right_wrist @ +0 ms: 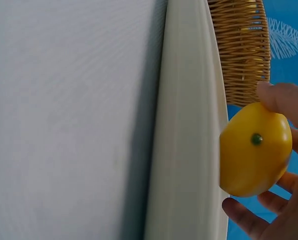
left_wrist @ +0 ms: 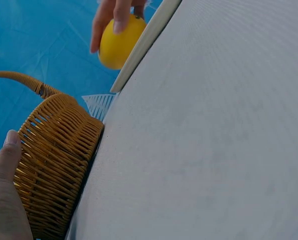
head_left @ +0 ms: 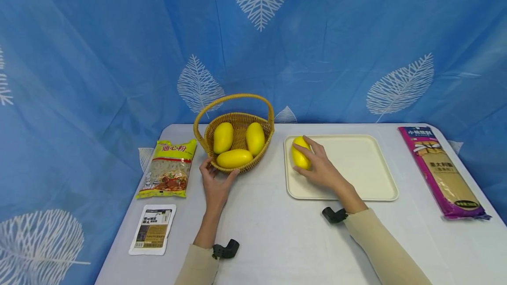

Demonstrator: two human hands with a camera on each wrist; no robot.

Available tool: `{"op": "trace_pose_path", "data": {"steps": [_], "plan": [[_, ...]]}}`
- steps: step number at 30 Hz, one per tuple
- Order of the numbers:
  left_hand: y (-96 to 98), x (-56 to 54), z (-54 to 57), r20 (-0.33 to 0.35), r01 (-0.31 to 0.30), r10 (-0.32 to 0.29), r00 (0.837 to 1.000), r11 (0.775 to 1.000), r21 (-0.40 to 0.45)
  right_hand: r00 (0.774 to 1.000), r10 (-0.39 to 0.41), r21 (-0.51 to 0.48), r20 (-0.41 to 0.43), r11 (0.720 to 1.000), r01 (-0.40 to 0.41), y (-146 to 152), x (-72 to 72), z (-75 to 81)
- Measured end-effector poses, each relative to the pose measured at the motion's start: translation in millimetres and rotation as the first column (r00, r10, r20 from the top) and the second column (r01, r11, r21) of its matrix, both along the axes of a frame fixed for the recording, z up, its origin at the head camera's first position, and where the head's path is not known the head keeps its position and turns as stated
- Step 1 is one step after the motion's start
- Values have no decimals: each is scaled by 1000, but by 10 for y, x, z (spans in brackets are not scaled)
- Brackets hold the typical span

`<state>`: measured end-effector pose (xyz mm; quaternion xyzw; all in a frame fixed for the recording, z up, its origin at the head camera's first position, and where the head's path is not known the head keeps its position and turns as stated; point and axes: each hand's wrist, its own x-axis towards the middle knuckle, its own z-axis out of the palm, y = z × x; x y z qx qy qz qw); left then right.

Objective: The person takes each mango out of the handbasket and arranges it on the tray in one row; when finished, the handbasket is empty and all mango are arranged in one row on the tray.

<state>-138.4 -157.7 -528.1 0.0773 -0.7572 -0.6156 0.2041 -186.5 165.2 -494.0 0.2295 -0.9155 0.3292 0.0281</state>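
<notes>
In the head view my right hand holds a yellow mango over the left part of a cream tray. The right wrist view shows thumb and fingers around the mango, its green stem end facing the camera and its lower side behind the tray rim. My left hand grips the near left side of a wicker basket, its thumb against the woven wall in the left wrist view. Three more yellow mangoes lie in the basket beneath its arched handle.
A yellow-topped bag of macaroni lies left of the basket, with a small white-edged packet nearer the front. To the tray's right is a purple pack of spaghetti. A blue leaf-patterned curtain hangs behind the white table.
</notes>
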Motion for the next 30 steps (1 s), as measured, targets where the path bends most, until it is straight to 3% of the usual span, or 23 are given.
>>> {"op": "trace_pose_path", "data": {"steps": [24, 30], "plan": [[-12, -2, -18, -24, 13, -13, 1000, 1000, -3, 1000, -3, 31, -16, 1000, 4, -87, 13, 71], [-10, -3, -25, -19, 10, -10, 1000, 1000, -1, 996, 15, 15, -88, 1000, -14, -137, 36, 159]]}}
